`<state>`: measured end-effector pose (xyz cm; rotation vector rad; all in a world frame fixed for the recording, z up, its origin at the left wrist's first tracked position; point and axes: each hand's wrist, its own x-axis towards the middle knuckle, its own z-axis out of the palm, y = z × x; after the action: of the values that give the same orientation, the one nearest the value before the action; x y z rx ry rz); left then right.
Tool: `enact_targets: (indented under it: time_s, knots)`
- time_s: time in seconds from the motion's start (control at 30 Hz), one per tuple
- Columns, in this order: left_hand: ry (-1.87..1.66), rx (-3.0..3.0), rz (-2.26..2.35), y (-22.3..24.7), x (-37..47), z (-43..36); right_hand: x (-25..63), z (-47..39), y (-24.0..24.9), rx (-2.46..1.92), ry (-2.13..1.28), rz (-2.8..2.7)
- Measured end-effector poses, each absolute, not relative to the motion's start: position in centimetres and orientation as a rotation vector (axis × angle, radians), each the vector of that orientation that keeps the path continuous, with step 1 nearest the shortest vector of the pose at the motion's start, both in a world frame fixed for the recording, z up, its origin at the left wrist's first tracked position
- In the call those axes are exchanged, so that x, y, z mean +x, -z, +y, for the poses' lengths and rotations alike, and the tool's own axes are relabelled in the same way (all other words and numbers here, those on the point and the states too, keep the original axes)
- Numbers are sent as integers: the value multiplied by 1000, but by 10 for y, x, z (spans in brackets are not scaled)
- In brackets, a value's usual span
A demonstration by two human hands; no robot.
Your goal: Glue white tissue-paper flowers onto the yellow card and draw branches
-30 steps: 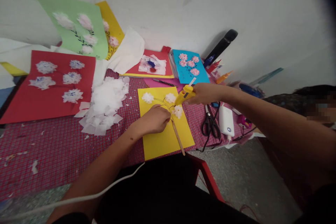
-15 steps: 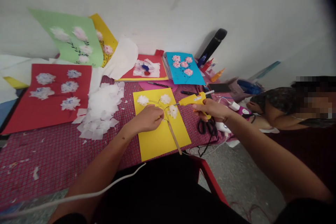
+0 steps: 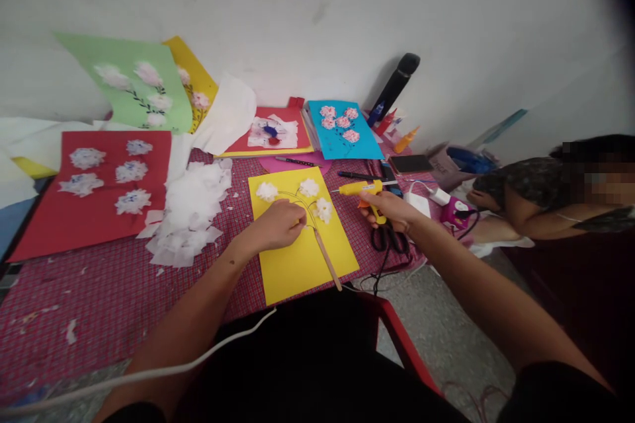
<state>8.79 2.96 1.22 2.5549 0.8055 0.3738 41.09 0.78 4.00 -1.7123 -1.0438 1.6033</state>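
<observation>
In my right hand (image 3: pixel 384 206) is a yellow hot glue gun (image 3: pixel 360 190), its nozzle pointing left, just off the right edge of a yellow paper sheet (image 3: pixel 288 277). My left hand (image 3: pixel 280 223) is closed over the sheet's left half, fingertips pinched; whatever they hold is hidden. Three white tissue flowers show on the sheet: one at upper left (image 3: pixel 266 192), another at top (image 3: pixel 309 187) and a third at right (image 3: pixel 324 210). Thin curved stems run between them toward a thin wooden stick (image 3: pixel 327 258), which lies slanted across the sheet's lower right.
A pile of white tissue squares (image 3: pixel 191 205) lies left of the sheet. Black scissors (image 3: pixel 389 238) rest below the glue gun. Finished flower cards, one red (image 3: pixel 109 188) and one blue (image 3: pixel 342 129), stand around. A white cable (image 3: pixel 198 360) crosses my lap. Another person (image 3: pixel 530 195) leans in at right.
My right hand has drawn the glue gun slightly back, its nozzle leaving the right-hand flower. My left hand stays pinched over the sheet. The view has shifted slightly.
</observation>
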Motion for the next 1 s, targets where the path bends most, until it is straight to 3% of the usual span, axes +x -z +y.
enact_targets:
  time_s: [0.2,0.4,0.5,0.57,0.8,1.0]
  knots:
    - [-331,2567,796,-15,89,27,393,21,-38,-1896,-1390,-1397]
    - [-290,2563,822,-20,90,25,386,10,-49,-2103,-473,-2129]
    - [-301,2565,814,-20,90,25,383,-3,-59,-2073,-272,-2217]
    - [-307,2566,809,-20,90,25,381,-8,-64,-2008,-352,-2108]
    - [-279,2574,832,-18,90,26,384,7,-49,-1811,-1341,-1249]
    - [-299,2583,819,-17,89,26,393,22,-36,-1824,-1608,-1071]
